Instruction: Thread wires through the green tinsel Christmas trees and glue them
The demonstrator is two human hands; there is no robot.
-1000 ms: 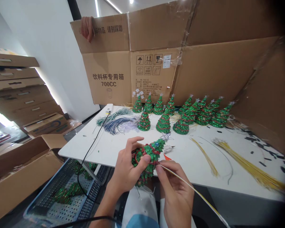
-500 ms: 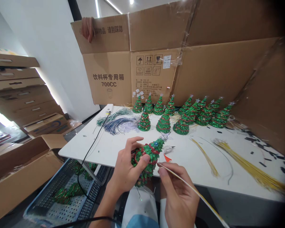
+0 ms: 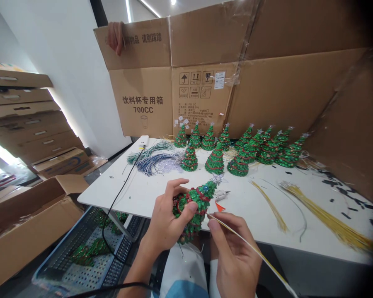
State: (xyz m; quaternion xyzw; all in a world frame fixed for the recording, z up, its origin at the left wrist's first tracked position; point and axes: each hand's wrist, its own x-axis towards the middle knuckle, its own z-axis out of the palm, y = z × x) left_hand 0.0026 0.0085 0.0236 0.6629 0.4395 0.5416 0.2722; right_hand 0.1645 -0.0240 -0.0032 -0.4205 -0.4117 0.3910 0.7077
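Observation:
A small green beaded tree (image 3: 202,196) with red garland and a clear star on top is tilted to the right, gripped by my left hand (image 3: 170,219) with the thumb across its front. Between thumb and fingers of my right hand (image 3: 234,248) is a thin yellow and white wire (image 3: 251,244). Its tip meets the tree's right side; whether it goes in cannot be seen. Just behind the tree, a silver tool (image 3: 221,193) and an orange piece (image 3: 219,206) lie on the white table (image 3: 105,190).
Several finished-looking trees (image 3: 214,159) stand at the back before a large cardboard sheet (image 3: 202,41), held by another person's hand (image 3: 115,37). Blue and green wires (image 3: 155,162), yellow wires (image 3: 323,215) and a black cable (image 3: 124,182) lie around. A blue crate (image 3: 62,265) is lower left.

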